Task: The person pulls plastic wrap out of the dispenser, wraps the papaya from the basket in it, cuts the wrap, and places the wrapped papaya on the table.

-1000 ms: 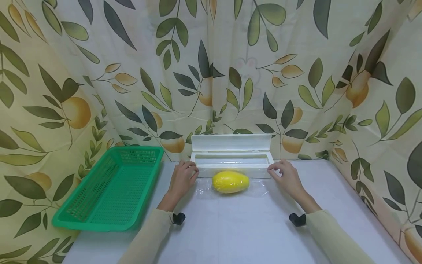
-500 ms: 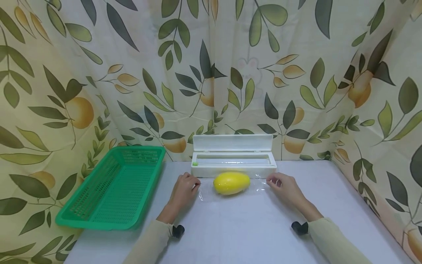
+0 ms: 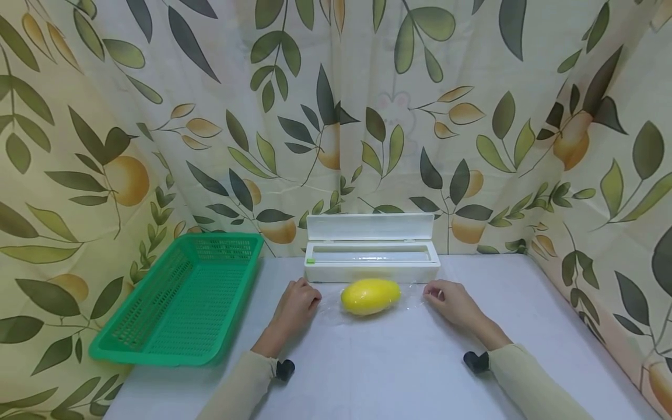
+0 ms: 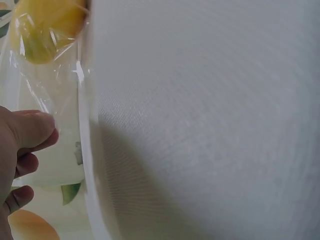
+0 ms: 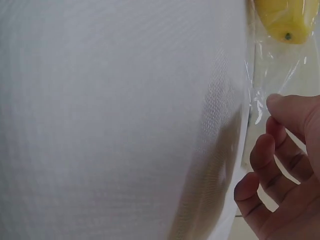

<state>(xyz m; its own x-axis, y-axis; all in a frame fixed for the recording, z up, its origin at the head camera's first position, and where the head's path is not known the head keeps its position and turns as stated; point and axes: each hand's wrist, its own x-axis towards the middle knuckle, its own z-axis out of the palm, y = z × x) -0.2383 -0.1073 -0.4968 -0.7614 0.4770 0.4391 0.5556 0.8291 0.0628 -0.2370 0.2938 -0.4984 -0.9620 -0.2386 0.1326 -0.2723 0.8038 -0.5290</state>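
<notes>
A yellow oval fruit (image 3: pixel 370 296) lies on its side in clear cling film (image 3: pixel 331 309), just in front of the white cling film dispenser (image 3: pixel 372 274). My left hand (image 3: pixel 296 306) pinches the film between thumb and forefinger on the fruit's left. On the other side, my right hand (image 3: pixel 454 302) pinches the film's right end, its other fingers loosely curled. In the left wrist view the film (image 4: pixel 37 85) stretches in creases from the fruit (image 4: pixel 45 25) to my thumb. The right wrist view shows the fruit's end with a small dark stem mark (image 5: pixel 288 36).
The dispenser's lid (image 3: pixel 370 227) stands raised at the back, and a green slider (image 3: pixel 311 261) sits at its left end. A green perforated basket (image 3: pixel 252 280) stands at the left on the white-covered table (image 3: pixel 378 373). A leaf-patterned curtain (image 3: pixel 346 116) surrounds the table.
Both hands have come down from the dispenser's front corners toward me, drawing the film ends beside the fruit. The fruit has shifted slightly toward me, and the green slider now shows at the dispenser's left.
</notes>
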